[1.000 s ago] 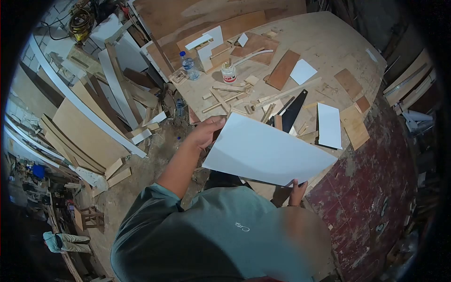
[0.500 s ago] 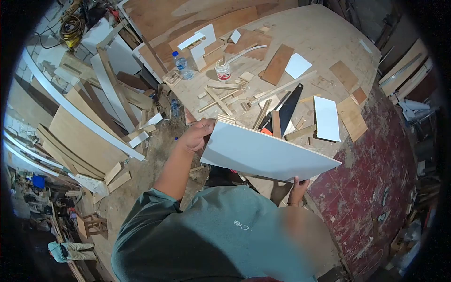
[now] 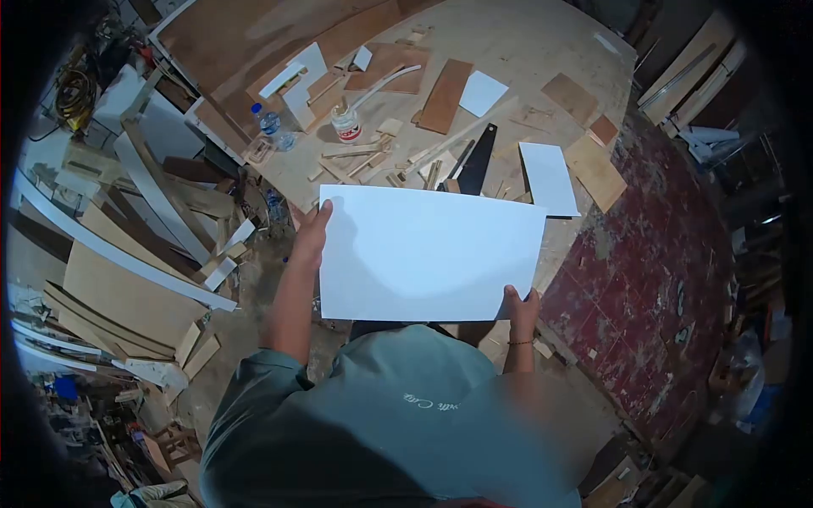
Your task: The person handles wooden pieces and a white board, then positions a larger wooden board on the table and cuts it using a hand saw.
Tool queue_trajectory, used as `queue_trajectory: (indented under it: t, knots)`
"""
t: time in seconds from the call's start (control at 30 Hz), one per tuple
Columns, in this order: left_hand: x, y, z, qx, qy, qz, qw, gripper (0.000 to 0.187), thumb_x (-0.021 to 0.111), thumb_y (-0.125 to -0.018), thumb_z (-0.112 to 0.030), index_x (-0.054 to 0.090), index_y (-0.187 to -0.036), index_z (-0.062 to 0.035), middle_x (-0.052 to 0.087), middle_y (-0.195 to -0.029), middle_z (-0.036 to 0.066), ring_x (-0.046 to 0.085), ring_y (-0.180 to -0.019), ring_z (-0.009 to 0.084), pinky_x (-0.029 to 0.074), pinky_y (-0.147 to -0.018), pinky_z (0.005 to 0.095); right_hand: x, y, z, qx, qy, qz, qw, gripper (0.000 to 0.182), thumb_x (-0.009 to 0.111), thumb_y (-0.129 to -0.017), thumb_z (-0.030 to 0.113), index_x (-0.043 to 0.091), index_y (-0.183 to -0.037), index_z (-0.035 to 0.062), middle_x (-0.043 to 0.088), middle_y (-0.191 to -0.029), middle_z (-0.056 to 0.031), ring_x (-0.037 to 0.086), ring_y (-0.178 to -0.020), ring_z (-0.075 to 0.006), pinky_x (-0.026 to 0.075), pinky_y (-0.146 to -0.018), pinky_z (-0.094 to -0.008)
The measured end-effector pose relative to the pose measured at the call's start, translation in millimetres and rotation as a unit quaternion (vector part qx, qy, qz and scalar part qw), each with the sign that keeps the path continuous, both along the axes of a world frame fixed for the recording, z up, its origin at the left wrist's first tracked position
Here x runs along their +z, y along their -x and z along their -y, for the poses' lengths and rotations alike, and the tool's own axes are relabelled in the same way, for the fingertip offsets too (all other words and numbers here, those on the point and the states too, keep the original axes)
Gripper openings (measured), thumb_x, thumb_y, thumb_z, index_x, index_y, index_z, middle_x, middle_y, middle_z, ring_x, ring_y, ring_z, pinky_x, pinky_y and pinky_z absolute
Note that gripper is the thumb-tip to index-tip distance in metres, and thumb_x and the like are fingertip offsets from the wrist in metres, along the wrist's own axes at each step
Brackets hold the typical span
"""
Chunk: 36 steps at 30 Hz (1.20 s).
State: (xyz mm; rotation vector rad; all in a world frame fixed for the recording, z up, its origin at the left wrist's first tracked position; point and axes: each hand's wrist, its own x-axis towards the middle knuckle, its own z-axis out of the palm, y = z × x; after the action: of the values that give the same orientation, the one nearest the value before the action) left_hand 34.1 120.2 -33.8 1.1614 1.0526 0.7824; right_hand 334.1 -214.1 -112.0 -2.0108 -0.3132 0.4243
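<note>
A white rectangular board [image 3: 428, 254] spans the space in front of my chest, its broad face turned up toward me. My left hand [image 3: 312, 233] grips its left edge near the upper corner, thumb on the face. At the lower right corner, my right hand [image 3: 522, 309] holds on with the thumb showing; the other fingers are partly hidden behind the board. Just beyond the board's top edge lie a black handsaw [image 3: 480, 161] and several thin wood strips [image 3: 360, 161] on the worktable [image 3: 525, 55].
On the table stand a glue jar [image 3: 346, 127] and a water bottle [image 3: 269, 121]. A brown wood piece [image 3: 445, 97] and a white panel [image 3: 550, 178] lie further right. Leaning boards [image 3: 127, 279] crowd the left floor. Part of another person [image 3: 152, 495] shows at lower left.
The board has tilted so its white face now points up toward me and its top edge is nearly level. Both hands keep hold. The view has shifted slightly.
</note>
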Motion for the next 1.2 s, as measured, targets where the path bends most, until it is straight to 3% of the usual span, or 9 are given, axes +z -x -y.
queue_trajectory:
  t: [0.23, 0.4, 0.57, 0.63, 0.8, 1.0, 1.07, 1.13, 1.2]
  knots:
    - [31.1, -11.8, 18.2, -0.016, 0.039, -0.023, 0.999, 0.056, 0.054, -0.096, -0.039, 0.048, -0.135, 0.001, 0.055, -0.13, 0.011, 0.048, -0.12, 0.0203, 0.035, -0.103, 0.0337, -10.0, -9.1, 2.3, 0.005, -0.029, -0.077, 0.997, 0.052, 0.082, -0.073, 0.041, 0.062, -0.095, -0.0021, 0.063, -0.086, -0.0066, 0.056, -0.074, -0.0144, 0.047, -0.068, -0.0307]
    - [11.6, -9.7, -2.1, 0.003, 0.015, 0.042, 0.999, 0.053, 0.055, -0.096, -0.039, 0.051, -0.131, 0.001, 0.059, -0.122, 0.012, 0.054, -0.111, 0.0203, 0.04, -0.098, 0.0335, -20.1, -43.1, 12.2, 0.058, -0.106, -0.065, 0.991, 0.028, 0.073, -0.084, 0.028, 0.063, -0.092, 0.0024, 0.061, -0.081, 0.0016, 0.051, -0.069, -0.0075, 0.039, -0.059, -0.0229]
    - [39.2, -31.3, 0.0, -0.059, 0.011, 0.052, 0.997, 0.056, 0.057, -0.094, -0.044, 0.05, -0.129, -0.001, 0.06, -0.118, 0.008, 0.056, -0.108, 0.0188, 0.045, -0.095, 0.0343, 33.0, -51.7, 6.2, 0.073, -0.194, -0.104, 0.973, 0.03, 0.07, -0.086, 0.021, 0.061, -0.104, -0.0017, 0.064, -0.094, -0.004, 0.055, -0.086, -0.0114, 0.043, -0.078, -0.0281]
    - [34.7, -42.8, -3.8, -0.093, -0.014, 0.081, 0.992, 0.045, 0.055, -0.097, -0.033, 0.052, -0.126, 0.0015, 0.061, -0.115, 0.008, 0.056, -0.104, 0.0173, 0.045, -0.091, 0.0316, 36.6, -56.3, 9.7, 0.042, -0.253, -0.11, 0.96, 0.029, 0.068, -0.087, 0.019, 0.06, -0.106, -0.0012, 0.063, -0.096, -0.0042, 0.055, -0.088, -0.0116, 0.043, -0.08, -0.0286]
    - [42.6, -64.2, -4.2, -0.163, 0.029, 0.108, 0.98, 0.043, 0.055, -0.097, -0.035, 0.055, -0.123, -0.0002, 0.063, -0.109, 0.007, 0.057, -0.101, 0.0156, 0.045, -0.09, 0.0315, 63.2, -55.5, 32.4, -0.038, -0.396, -0.14, 0.907, 0.024, 0.062, -0.091, 0.011, 0.057, -0.112, -0.0002, 0.063, -0.101, -0.0032, 0.056, -0.092, -0.0114, 0.044, -0.083, -0.0265]
    - [49.9, -98.5, -3.2, -0.168, 0.047, 0.119, 0.978, 0.045, 0.055, -0.096, -0.038, 0.056, -0.121, -0.0003, 0.063, -0.109, 0.007, 0.057, -0.1, 0.0159, 0.045, -0.089, 0.0312, 55.7, -63.0, 72.6, -0.024, -0.274, -0.079, 0.958, 0.027, 0.063, -0.09, 0.011, 0.059, -0.114, -0.0001, 0.061, -0.102, -0.003, 0.056, -0.093, -0.0119, 0.045, -0.083, -0.0274]
    - [57.7, -106.2, 0.9, -0.15, 0.005, 0.113, 0.982, 0.044, 0.055, -0.096, -0.039, 0.058, -0.118, -0.0004, 0.064, -0.106, 0.007, 0.057, -0.097, 0.0154, 0.045, -0.087, 0.0306, 50.7, -56.0, 76.4, -0.177, -0.118, 0.11, 0.971, 0.027, 0.063, -0.09, 0.011, 0.059, -0.114, -0.0002, 0.06, -0.103, -0.005, 0.056, -0.094, -0.0126, 0.046, -0.083, -0.0274]
    - [66.2, -112.7, 6.9, -0.158, -0.05, 0.102, 0.981, 0.044, 0.054, -0.097, -0.04, 0.058, -0.115, -0.0005, 0.064, -0.103, 0.007, 0.057, -0.094, 0.0151, 0.045, -0.085, 0.0302, 51.1, -47.5, 76.9, -0.193, -0.154, 0.116, 0.962, 0.026, 0.063, -0.09, 0.011, 0.059, -0.113, -0.0002, 0.06, -0.103, -0.0059, 0.056, -0.094, -0.0138, 0.046, -0.083, -0.028]
    - [82.6, -121.2, 16.6, -0.165, -0.104, 0.094, 0.976, 0.043, 0.054, -0.097, -0.04, 0.059, -0.113, -0.0006, 0.064, -0.101, 0.007, 0.057, -0.092, 0.0147, 0.045, -0.083, 0.0298, 61.3, -22.2, 62.9, -0.076, -0.166, -0.009, 0.983, 0.024, 0.061, -0.09, 0.009, 0.06, -0.113, 0.0006, 0.06, -0.104, -0.006, 0.057, -0.095, -0.0147, 0.047, -0.084, -0.0294]
